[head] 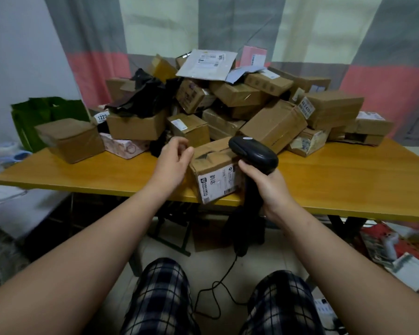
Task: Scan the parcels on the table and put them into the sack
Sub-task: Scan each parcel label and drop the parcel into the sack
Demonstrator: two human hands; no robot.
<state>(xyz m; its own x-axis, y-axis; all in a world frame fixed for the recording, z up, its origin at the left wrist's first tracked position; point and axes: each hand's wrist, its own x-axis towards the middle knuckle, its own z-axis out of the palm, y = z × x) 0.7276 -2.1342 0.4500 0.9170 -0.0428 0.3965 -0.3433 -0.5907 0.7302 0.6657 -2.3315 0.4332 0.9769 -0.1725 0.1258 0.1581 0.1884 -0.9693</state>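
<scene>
Yellow wooden table: spans the view, front edge nearest the person.
Heap of brown cardboard parcels: piled across the table's back half, a grey plastic mailer on top.
Green soft bag: upright at the table's left end.
Brown cardboard box: at the table's front edge, tilted, top flaps creased, white shipping label facing the person.
Black handheld scanner: above the table's front edge, head over the box.
Right hand: wrapped round the scanner's handle.
Left hand: fingers curled at the box's top left corner; grip unclear.
</scene>
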